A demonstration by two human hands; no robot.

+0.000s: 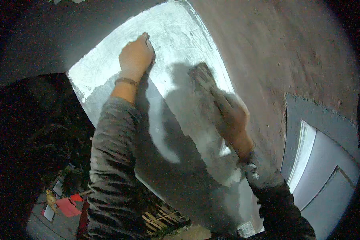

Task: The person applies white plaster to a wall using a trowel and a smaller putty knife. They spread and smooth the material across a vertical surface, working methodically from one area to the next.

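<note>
A bright white patch of coating (168, 24) covers the upper part of a wall face (172, 184), which is darker grey lower down. My left hand (137, 56) is closed against the white part, its thumb side upward. Whatever its fingers hold, if anything, is hidden. My right hand (234, 118) grips a flat-bladed trowel (202, 76) to the right of it, with the blade at the wall surface. A wet-looking grey smear (196, 120) runs down the wall beside this hand. Shadows of both arms fall across the face.
To the right stands a rough brown wall (268, 52) with a pale door (324, 164) in a grey surround. Below left are a red cloth-like piece (69, 206) and dark plants (68, 148). A wooden slatted pallet (162, 218) lies low behind the wall's edge.
</note>
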